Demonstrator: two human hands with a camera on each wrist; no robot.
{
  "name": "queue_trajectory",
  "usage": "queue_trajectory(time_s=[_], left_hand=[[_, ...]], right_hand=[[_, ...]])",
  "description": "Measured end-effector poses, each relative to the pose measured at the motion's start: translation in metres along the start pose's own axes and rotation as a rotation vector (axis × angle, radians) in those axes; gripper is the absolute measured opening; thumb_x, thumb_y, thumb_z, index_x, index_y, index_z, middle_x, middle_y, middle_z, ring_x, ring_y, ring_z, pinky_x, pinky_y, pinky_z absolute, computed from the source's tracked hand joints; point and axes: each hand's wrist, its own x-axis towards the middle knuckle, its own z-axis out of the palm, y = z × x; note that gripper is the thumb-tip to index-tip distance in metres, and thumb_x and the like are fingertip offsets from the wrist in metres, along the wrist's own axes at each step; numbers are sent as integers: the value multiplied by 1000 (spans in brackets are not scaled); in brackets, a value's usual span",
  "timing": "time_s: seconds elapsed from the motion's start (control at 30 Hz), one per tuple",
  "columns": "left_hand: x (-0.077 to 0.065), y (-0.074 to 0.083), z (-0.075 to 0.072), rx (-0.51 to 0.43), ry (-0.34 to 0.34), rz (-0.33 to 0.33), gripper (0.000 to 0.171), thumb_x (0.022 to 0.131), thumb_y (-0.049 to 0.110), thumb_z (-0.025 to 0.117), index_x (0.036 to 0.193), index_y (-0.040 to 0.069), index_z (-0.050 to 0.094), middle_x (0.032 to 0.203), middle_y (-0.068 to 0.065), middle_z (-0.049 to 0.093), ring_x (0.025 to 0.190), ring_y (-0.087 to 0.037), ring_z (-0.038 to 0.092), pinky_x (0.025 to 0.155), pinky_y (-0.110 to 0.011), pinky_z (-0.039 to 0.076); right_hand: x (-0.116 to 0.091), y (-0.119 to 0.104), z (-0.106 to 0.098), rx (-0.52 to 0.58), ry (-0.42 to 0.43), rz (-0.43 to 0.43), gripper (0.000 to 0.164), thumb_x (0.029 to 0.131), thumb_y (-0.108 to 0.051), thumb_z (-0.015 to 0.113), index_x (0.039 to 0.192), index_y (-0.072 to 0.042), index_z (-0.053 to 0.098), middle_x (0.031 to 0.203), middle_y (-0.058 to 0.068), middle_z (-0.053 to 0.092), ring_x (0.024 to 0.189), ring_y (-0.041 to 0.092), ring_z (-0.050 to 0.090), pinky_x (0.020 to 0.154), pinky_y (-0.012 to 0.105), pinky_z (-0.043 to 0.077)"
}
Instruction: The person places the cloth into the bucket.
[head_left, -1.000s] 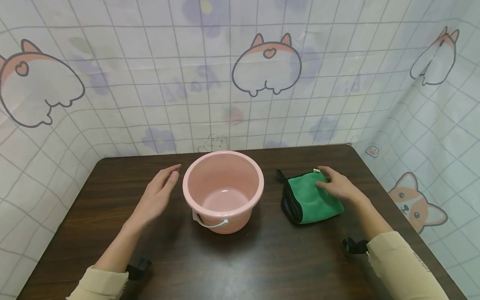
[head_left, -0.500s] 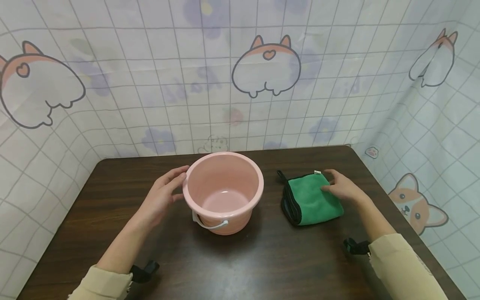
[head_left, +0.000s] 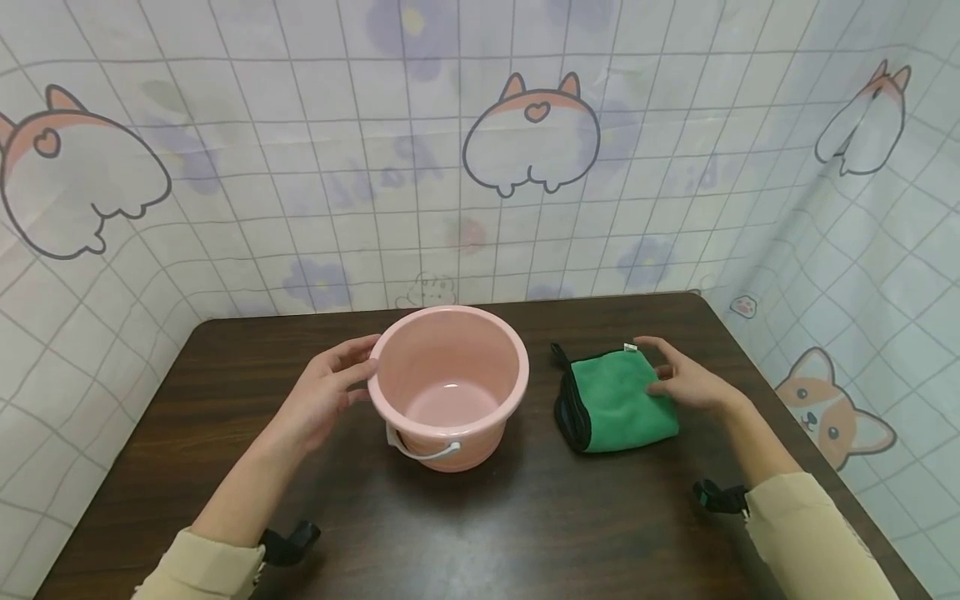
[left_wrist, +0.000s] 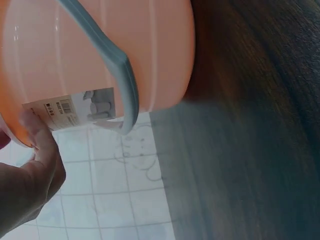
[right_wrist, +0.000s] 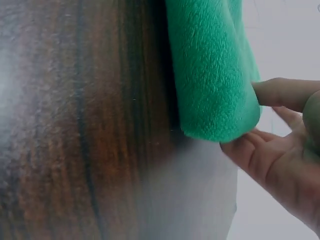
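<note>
Green cloth point(head_left: 618, 408), pink bucket point(head_left: 450, 354) nearby, dark table point(head_left: 480, 542)

Label print point(left_wrist: 62, 111) on pink bucket point(left_wrist: 85, 65) illegibly small

We are looking at a screened-off tabletop corner, home-like in its look, though we cannot tell what kind of building holds it. We see a dark wood-grain table point(head_left: 465, 542) backed and flanked by creased grid-print sheeting point(head_left: 315, 83) with cartoon corgis point(head_left: 532, 146) and purple flowers point(head_left: 321, 283). The pink plastic bucket point(head_left: 476, 450) and folded green towel point(head_left: 618, 404) are ordinary household goods.
</note>
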Motion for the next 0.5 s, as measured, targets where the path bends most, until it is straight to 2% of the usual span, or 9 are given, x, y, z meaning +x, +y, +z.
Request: queue_trajectory(time_s=[0.1, 0.2, 0.33, 0.43, 0.5], left_hand=[[-1, 2, 0, -19, -3, 1, 53, 106, 8, 56, 154, -5, 38, 132, -17, 48, 113, -18, 54, 86, -28, 56], [-2, 4, 1, -33, -6, -1, 53, 105, 7, 57, 154, -6, 38, 126, -15, 50, 105, -16, 58, 80, -26, 56], [-2, 5, 1, -53, -9, -10, 54, 105, 6, 58, 154, -6, 38, 122, -13, 52, 96, -13, 60, 73, -24, 56], [-2, 6, 1, -68, -15, -18, 55, 104, 7, 59, 154, -6, 38, 123, -12, 52, 95, -13, 60, 73, -24, 56], [-2, 6, 1, -78, -18, -23, 56, 104, 8, 60, 154, -6, 38, 123, -11, 52, 95, -12, 60, 74, -25, 57]], right_hand=[[1, 0, 3, 54, -5, -17, 73, 99, 2, 62, 159, -14, 23, 143, 38, 42, 128, 51, 49, 88, 50, 55], [2, -1, 5, 78, -14, -31, 68, 100, 2, 62, 155, -12, 25, 140, 37, 44, 125, 49, 52, 86, 47, 55], [5, -4, 8, 57, -28, -47, 52, 100, 0, 64, 145, -7, 39, 144, 33, 43, 128, 48, 49, 88, 46, 53], [7, -6, 10, 21, -51, -61, 38, 99, -4, 66, 134, -5, 53, 146, 28, 43, 129, 45, 47, 90, 45, 51], [8, -6, 10, -6, -70, -67, 34, 98, -7, 69, 131, -4, 59, 149, 27, 42, 132, 45, 45, 92, 43, 50]])
